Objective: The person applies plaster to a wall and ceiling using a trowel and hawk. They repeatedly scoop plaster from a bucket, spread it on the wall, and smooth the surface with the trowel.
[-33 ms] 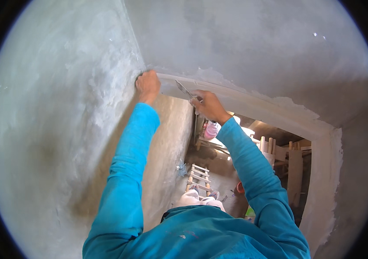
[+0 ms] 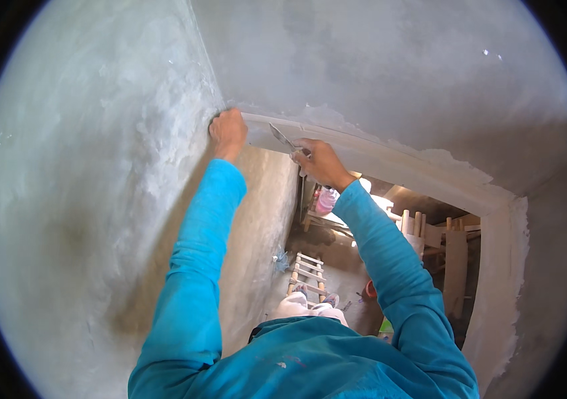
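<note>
My left hand (image 2: 228, 133) is closed in a fist, pressed into the corner where the grey left wall (image 2: 97, 153) meets a pale plastered ledge (image 2: 376, 154). What its fingers hold, if anything, is hidden. Just to the right, my right hand (image 2: 325, 163) grips a small putty knife (image 2: 283, 137) near its handle. The narrow metal blade points up and left, towards the ledge and my left hand. The blade looks smeared with pale filler. Whether it touches the ledge I cannot tell.
Far below, my feet (image 2: 315, 292) stand on or by a wooden ladder (image 2: 308, 269). An orange-red bucket (image 2: 370, 288) shows beside my right arm. Wooden posts (image 2: 418, 224) and a pink-and-white object (image 2: 326, 201) lie beyond the opening. A plastered jamb (image 2: 496, 279) bounds it on the right.
</note>
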